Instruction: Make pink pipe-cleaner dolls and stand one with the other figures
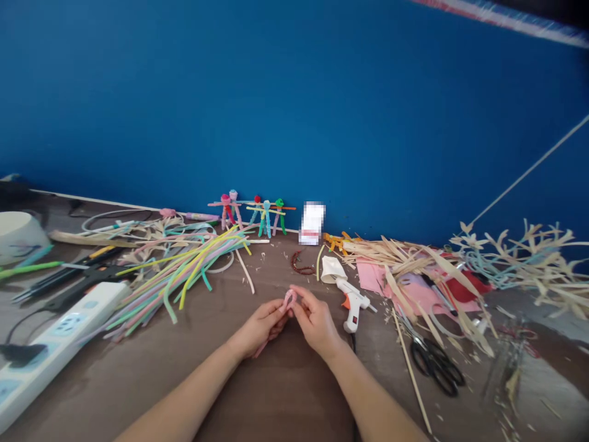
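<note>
- Both hands are together, close in front of me: my left hand (260, 325) and right hand (317, 322) pinch a pink pipe cleaner loop (289, 299) between their fingertips, right at the middle of the view.
- The loop's long axis leans, with its top tipped toward my right hand, and a pink tail (263, 349) runs down and left past my left hand.
- Honestly, neither hand looks clearly nearer. The right seems to cover a bit more of the loop, but my fingers (280, 307) hide the exact grip from this head cam, so I can't tell how it's twisted.
- Left of my left hand, there's a big fan of pastel pipe cleaners (175, 288) on the brown table (138, 393). Farther left are some black-handled tools (69, 276), a white power strip (55, 350) and a white bowl (18, 236).
- Just right of my right hand sits a white hot glue gun (353, 304) with an orange trigger. Farther right are black-handled scissors (435, 366) and a heap of straw-coloured strips (396, 261) over pink paper (375, 276).
- Ahead of both hands, a string of dark red beads (298, 264) lies on the table, and little pipe cleaner figures (253, 215) stand against the blue wall (276, 92).
</note>
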